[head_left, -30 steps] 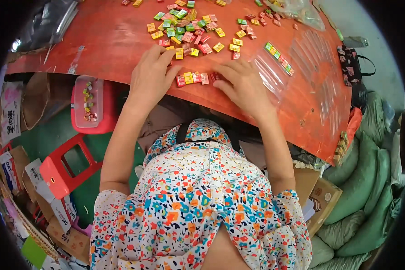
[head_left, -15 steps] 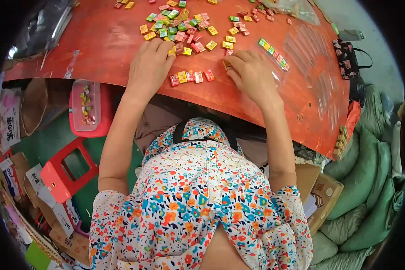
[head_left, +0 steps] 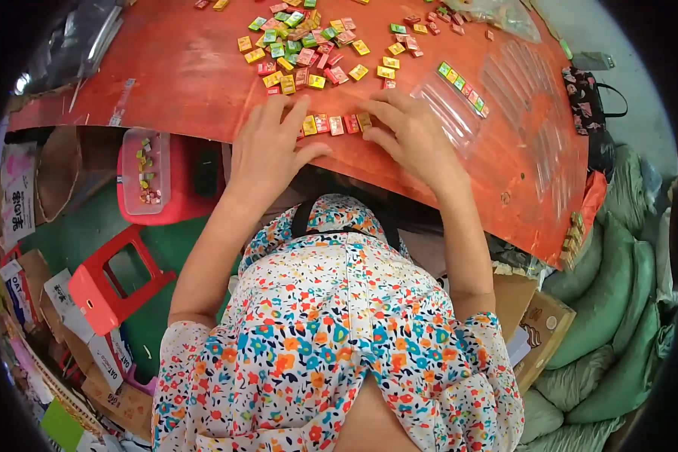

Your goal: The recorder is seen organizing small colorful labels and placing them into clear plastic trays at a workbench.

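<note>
A short row of small candy-sized boxes (head_left: 336, 125), red, pink and yellow, lies near the front edge of the red table. Over its left end is my left hand (head_left: 267, 143), thumb and forefinger spread apart; it covers part of the leftmost box. My right hand (head_left: 414, 139) has a small yellow box (head_left: 364, 121) between thumb and forefinger at the row's right end. Beyond my hands lies a loose heap of similar boxes (head_left: 301, 56) in green, yellow, red and pink. Right of my right hand, a clear plastic tray (head_left: 448, 113) lies beside a filled strip of boxes (head_left: 463, 89).
More clear trays (head_left: 531, 105) spread over the right of the red table (head_left: 181, 83). Below its left edge, a plastic tub (head_left: 133, 196) with a few boxes rests on a red stool (head_left: 175, 215). Green sacks (head_left: 618, 301) are piled at the right.
My left hand has come from the heap toward me, to the row's left end. My right hand has moved slightly left and nearer, bringing a yellow box to the row's right end.
</note>
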Demonstrator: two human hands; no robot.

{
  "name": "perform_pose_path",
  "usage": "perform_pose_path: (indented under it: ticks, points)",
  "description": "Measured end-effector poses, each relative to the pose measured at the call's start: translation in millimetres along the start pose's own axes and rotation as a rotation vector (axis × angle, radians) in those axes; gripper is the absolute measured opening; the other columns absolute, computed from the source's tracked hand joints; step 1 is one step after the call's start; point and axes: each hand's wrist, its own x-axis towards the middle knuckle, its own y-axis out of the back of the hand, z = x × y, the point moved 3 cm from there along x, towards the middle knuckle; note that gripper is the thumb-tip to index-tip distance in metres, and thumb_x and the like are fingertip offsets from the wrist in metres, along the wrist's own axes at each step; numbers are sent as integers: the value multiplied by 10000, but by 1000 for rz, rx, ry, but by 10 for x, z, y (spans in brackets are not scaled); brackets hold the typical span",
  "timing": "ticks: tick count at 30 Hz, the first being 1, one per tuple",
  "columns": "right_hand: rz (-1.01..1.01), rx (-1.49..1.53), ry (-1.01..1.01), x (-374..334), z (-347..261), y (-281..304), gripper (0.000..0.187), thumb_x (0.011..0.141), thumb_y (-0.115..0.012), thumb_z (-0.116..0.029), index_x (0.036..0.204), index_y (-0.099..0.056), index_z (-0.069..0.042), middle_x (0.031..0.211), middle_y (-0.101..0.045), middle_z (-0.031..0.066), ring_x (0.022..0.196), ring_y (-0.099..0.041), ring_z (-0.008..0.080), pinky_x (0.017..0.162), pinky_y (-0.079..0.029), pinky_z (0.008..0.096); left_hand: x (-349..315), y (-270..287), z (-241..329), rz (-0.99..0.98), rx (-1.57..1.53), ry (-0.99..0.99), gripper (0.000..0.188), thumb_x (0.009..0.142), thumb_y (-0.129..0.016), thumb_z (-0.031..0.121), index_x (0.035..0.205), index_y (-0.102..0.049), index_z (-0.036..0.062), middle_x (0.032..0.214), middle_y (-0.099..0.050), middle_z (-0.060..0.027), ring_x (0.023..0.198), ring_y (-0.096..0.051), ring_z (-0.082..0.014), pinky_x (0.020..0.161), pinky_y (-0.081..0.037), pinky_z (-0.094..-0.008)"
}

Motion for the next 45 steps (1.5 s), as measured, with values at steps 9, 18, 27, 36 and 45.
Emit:
perform_pose_path:
  ticks: [9,18,27,36,45]
  points:
    - [-3,-38,65,44,-80,-145,336,830,-708,-169,1145,-667,-60,1091,-636,122,986,-616,313,851,-490,410,92,-184,134,19,139,20,493,749,-776,403,1100,-666,75,1023,-568,-60,928,-588,-250,718,-535,-378]
    - [78,28,98,42,-61,-195,341,824,-716,-172,1134,-662,-42,1037,-637,144,923,-624,341,800,-512,417,62,-168,131,77,188,-19,397,753,-766,399,1010,-688,106,986,-583,-22,886,-584,-221,679,-522,-352]
    - [64,-111,105,90,-106,-50,411,787,-757,-268,1132,-668,-62,1165,-633,100,1075,-583,308,908,-459,432,-44,30,-41,84,148,-43,549,719,-793,394,1153,-655,88,1086,-590,-53,970,-564,-261,807,-474,-400]
    - [324,40,17,195,193,178,341,806,-749,-224,1096,-689,-56,1188,-642,113,1103,-587,323,933,-468,420,-13,18,-36,49,115,-73,553,735,-786,389,1169,-649,74,1116,-579,-69,1008,-542,-266,815,-438,-401]
    - [148,-219,-71,157,357,135,295,814,-727,-200,1057,-682,-38,1052,-666,115,991,-619,316,858,-493,428,-9,39,-30,-36,74,-33,494,755,-786,303,1169,-648,70,1110,-579,-80,1020,-544,-277,832,-443,-406]
